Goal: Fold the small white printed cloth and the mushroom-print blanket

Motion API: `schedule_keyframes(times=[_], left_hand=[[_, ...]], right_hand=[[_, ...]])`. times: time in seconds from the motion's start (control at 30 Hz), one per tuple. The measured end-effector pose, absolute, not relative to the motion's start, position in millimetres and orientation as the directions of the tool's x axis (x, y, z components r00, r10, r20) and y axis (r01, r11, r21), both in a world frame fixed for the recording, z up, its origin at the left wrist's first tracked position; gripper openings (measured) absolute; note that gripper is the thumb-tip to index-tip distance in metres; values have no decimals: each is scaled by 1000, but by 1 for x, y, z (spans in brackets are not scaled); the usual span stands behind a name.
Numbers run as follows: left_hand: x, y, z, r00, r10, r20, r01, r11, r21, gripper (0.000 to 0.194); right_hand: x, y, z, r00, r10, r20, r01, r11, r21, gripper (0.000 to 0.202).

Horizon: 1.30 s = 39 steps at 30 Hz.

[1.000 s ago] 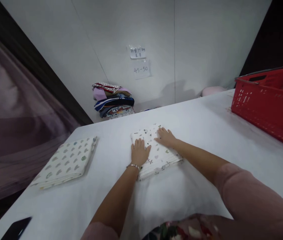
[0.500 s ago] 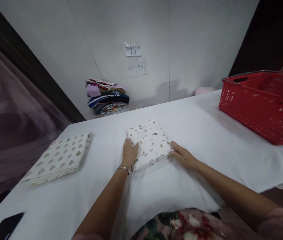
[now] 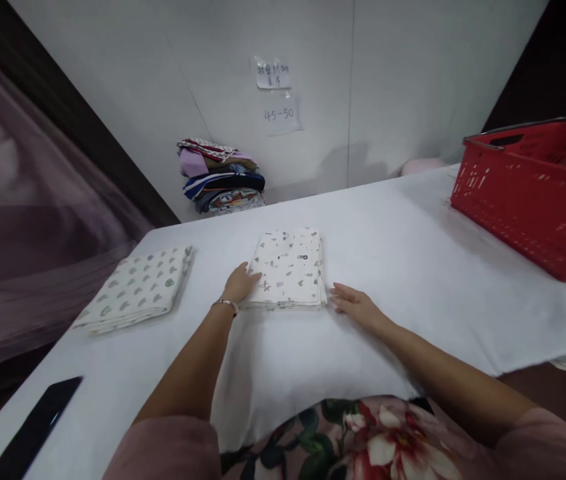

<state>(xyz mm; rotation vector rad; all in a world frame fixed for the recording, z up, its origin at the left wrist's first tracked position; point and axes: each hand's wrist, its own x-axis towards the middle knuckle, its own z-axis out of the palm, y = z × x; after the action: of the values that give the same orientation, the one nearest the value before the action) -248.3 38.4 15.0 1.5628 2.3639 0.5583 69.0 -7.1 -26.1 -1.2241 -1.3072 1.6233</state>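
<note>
Flanking the cloth with both hands, I have a flat, rectangular white folded fabric with small grey, green and dark motifs (image 3: 287,267) mid-scene on the table covered in smooth white fabric (image 3: 393,260), well left of the red perforated plastic basket (image 3: 523,207). Folding looks done, far as I can judge: compact rectangle, layers stacked, near edge close to straight. What's left, if anything, seems minor: layers along the right side don't quite line up. Top face is flat, no big creases, print scattered; looks soft. My bare left hand (image 3: 239,283), silvery bracelet (image 3: 227,304) at the wrist, sits spread at the left edge, thumb apart from the fingers; firm pinch, can't tell. My bare right hand (image 3: 357,310) has fingers loosely extended just beside the near right corner; contact, can't tell. Farther left, well apart: a folded white cloth with grey cloud-like shapes (image 3: 137,290), lying flat.
</note>
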Motion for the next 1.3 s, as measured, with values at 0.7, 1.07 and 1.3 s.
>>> schedule_keyframes(times=[0.7, 1.07, 1.3], left_hand=[[-133, -33, -1, 243, 925, 293, 855, -347, 385, 19], [-130, -30, -7, 224, 922, 316, 858, -340, 385, 18], [-125, -33, -7, 178, 924, 339, 842, -322, 434, 17]], right_hand=[[56, 4, -24, -417, 873, -252, 137, -214, -967, 8], [54, -1, -24, -461, 856, -232, 168, -173, -971, 9], [47, -5, -17, -454, 823, -341, 220, -268, -938, 18]])
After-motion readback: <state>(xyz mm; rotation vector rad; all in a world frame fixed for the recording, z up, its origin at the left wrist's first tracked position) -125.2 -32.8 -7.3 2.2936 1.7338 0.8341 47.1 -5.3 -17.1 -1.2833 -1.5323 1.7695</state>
